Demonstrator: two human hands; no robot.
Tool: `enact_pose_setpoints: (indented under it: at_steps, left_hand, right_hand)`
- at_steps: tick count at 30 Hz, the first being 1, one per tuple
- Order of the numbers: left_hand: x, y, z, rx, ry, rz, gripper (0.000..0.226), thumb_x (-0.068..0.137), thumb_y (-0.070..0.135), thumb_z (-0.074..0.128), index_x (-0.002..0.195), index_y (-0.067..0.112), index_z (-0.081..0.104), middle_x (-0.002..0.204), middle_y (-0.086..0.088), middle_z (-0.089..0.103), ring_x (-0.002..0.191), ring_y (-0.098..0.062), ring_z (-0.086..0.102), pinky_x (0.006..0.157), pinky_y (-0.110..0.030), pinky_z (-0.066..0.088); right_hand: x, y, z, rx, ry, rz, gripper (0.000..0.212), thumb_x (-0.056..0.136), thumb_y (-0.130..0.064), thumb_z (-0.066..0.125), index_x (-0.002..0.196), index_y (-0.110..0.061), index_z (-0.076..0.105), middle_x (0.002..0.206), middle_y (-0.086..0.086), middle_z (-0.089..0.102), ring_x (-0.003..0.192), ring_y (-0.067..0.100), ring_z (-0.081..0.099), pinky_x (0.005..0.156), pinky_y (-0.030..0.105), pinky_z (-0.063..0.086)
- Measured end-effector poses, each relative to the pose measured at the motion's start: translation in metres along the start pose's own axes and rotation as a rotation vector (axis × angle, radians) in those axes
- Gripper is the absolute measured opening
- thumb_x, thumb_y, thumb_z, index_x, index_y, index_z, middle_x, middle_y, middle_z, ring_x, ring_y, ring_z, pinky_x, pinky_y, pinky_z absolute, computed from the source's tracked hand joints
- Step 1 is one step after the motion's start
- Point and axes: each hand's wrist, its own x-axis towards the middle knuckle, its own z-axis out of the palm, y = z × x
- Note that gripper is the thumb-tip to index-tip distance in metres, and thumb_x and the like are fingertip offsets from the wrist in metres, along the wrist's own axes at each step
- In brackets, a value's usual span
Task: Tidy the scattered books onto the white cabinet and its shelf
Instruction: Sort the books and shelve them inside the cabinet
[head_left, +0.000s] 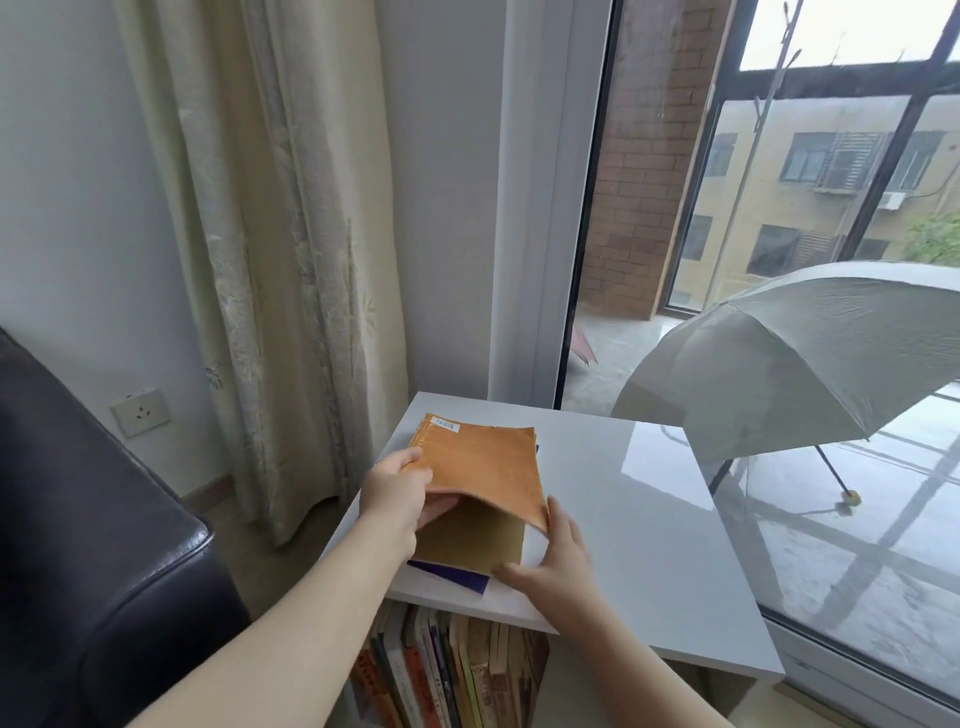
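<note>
My left hand (397, 488) pinches the orange book (483, 462) at its left edge, thumb on the cover and fingers curled underneath. That book is the top of a small pile at the left end of the white cabinet (649, 519). Its near edge is raised and bowed off the mustard book (467, 540) below it, while its far end lies flat. Under the mustard one a dark blue book (452, 574) pokes out at the near side, and something white (535, 545) shows at the right (a book or loose paper, I cannot tell).

My right hand (553, 558) holds nothing. Its fingers are loose and nearly straight against the pile's right side by the orange book's near corner, and the thumb touches the near corner of the mustard book.

On the shelf under the cabinet top, a row of books (452, 670) stands upright. A dark sofa (78, 519) is on my left, a pale curtain (270, 260) hangs behind it, and an open umbrella (805, 353) sits beyond the glass
</note>
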Motion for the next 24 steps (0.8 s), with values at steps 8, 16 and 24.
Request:
enact_pose_setpoints:
  at_steps: [8,16,24]
  left_hand:
    - [-0.038,0.068,0.001,-0.366,-0.426,-0.168,0.018,0.094,-0.005,0.041,0.09,0.002,0.058,0.067,-0.019,0.069,0.055,-0.022,0.07,0.05,-0.027,0.058]
    - [-0.04,0.069,0.032,-0.288,-0.589,-0.009,0.028,0.097,0.039,0.042,0.108,0.016,0.055,0.093,-0.007,0.071,0.075,-0.017,0.07,0.067,-0.033,0.059]
    - [-0.014,-0.018,0.02,0.793,-0.276,0.073,0.021,0.092,0.011,0.051,0.111,0.018,0.054,0.111,-0.005,0.058,0.089,-0.015,0.052,0.07,-0.024,0.04]
  right_hand:
    - [0.008,-0.033,-0.066,-0.036,0.446,-0.133,0.038,0.086,-0.026,0.066,0.123,-0.031,0.058,0.144,-0.003,0.043,0.133,0.025,0.035,0.104,0.038,0.03]
    - [0.003,-0.047,-0.103,0.317,0.568,-0.203,0.006,0.089,-0.022,0.06,0.091,-0.021,0.066,0.084,0.0,0.067,0.085,0.023,0.061,0.076,0.032,0.046]
    - [0.01,0.022,-0.112,-0.016,0.391,0.202,0.023,0.097,-0.028,0.044,0.111,-0.011,0.05,0.11,0.012,0.063,0.09,0.027,0.056,0.078,0.035,0.042]
